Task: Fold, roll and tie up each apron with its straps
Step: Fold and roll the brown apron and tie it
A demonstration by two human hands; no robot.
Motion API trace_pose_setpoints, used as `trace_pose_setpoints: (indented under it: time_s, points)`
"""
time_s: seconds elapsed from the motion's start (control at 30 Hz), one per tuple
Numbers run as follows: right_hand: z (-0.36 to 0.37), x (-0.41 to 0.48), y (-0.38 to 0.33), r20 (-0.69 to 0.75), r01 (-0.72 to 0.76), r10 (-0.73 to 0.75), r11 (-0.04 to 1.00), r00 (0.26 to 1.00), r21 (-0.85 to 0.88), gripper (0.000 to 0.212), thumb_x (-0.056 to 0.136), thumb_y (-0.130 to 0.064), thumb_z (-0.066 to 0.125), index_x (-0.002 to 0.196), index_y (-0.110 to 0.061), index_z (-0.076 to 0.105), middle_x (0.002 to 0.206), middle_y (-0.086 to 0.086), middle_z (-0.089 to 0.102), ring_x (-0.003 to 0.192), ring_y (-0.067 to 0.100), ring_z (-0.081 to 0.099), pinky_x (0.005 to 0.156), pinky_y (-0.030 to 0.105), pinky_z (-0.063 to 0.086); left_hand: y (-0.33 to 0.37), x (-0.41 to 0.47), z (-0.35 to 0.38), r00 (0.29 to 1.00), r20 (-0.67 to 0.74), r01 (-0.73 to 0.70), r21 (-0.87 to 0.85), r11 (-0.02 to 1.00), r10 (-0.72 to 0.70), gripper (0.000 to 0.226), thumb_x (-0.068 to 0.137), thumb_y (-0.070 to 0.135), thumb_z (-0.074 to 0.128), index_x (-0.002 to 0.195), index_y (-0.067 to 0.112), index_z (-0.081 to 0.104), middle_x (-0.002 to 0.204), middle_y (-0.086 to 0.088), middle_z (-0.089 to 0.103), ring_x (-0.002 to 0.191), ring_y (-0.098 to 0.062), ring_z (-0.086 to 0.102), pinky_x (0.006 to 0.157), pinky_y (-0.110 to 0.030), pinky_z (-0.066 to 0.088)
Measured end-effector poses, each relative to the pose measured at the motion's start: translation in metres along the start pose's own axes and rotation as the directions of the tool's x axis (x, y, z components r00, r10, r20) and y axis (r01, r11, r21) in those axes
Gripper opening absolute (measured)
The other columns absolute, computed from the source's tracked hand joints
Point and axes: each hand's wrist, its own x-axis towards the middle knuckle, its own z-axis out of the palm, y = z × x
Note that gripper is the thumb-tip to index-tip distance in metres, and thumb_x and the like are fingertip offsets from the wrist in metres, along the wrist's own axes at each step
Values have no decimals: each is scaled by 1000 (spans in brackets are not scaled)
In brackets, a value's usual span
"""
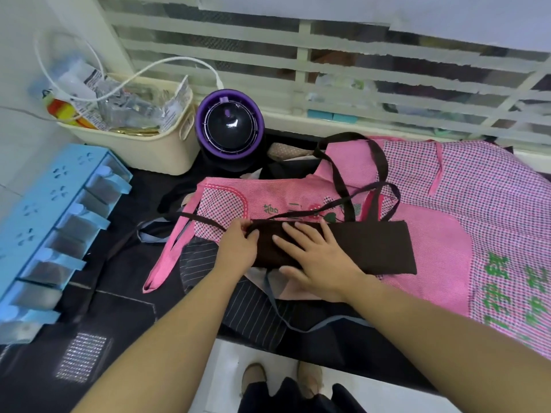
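Head view: the brown apron (357,248), folded into a long flat band, lies across the middle of the dark counter (125,305), stretching from the centre toward 3 o'clock. It rests on top of a pink apron (283,201) with a dotted pocket and green lettering. The left hand (238,245) sits at the band's 9 o'clock end, fingers curled in and pinching the fabric edge there, where a thin strap runs off toward 9 o'clock. The right hand (316,257) lies flat on the band just beside it, fingers released and spread, pointing toward 10 o'clock, with the thumb at the band's near edge. The brown straps (337,174) loop loosely over the pink apron toward 12 and 1 o'clock. A checked pink apron (477,204) with green characters spreads out at 3 to 4 o'clock. A dark striped apron (250,305) lies under the forearms at 6 o'clock. A cream basket (134,144) full of packets stands at 10 o'clock, a purple-and-black round appliance (229,126) just beside it at 11 o'clock, and a blue compartment rack (44,219) at 9 o'clock
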Motion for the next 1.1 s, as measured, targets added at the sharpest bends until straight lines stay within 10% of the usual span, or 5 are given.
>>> trace_pose_setpoints:
  time_s: [0.3, 0.47, 0.77, 0.93, 1.1]
  points:
    - [11, -25, 36, 15, -241, 243, 967, 970, -85, 56, 100, -49, 13, 139, -29, 47, 144, 8, 47, 130, 33, 48, 99, 69, 28, -1, 9, 3, 980, -130, 131, -135, 982, -148, 24, 102, 14, 37, 114, 5, 56, 104, -6, 56, 91, -19, 52, 78, -30, 41]
    - [11, -17, 31, 31, -204, 207, 975, 978, -84, 56, 92, -52, 22, 136, -33, 51, 140, 6, 53, 128, 34, 50, 90, 78, 27, 8, 31, -50, 875, -22, 317, -729, 607, -483, 28, 97, 12, 38, 73, 18, 51, 58, 4, 52, 59, -10, 51, 59, -24, 45]
    - [10, -12, 27, 76, -209, 218, 972, 973, -104, 86, 67, -59, -23, 150, -43, -4, 161, -4, -7, 147, 24, -11, 106, 70, -8, 7, 34, -104, 812, -162, 170, -854, 492, -561, 27, 98, 6, 32, 84, 16, 53, 65, 4, 53, 54, -6, 45, 55, -23, 48]
    - [6, -12, 25, 106, -217, 229, 970, 968, -110, 87, 66, -59, -25, 149, -42, -6, 161, -5, -8, 147, 24, -10, 107, 70, -3, -10, 32, -121, 821, -480, -41, -591, 806, -310, 47, 96, 3, 42, 140, 18, 37, 130, -6, 56, 92, -9, 57, 90, -28, 47]
    - [7, -10, 26, 122, -223, 237, 968, 964, -114, 89, 64, -60, -25, 149, -43, -7, 161, -4, -8, 147, 24, -10, 106, 71, -4, 7, 11, -102, 912, -400, 99, -9, 995, -94, 54, 95, 21, 54, 145, 14, 36, 156, -13, 14, 138, -29, 30, 109, -34, 32]
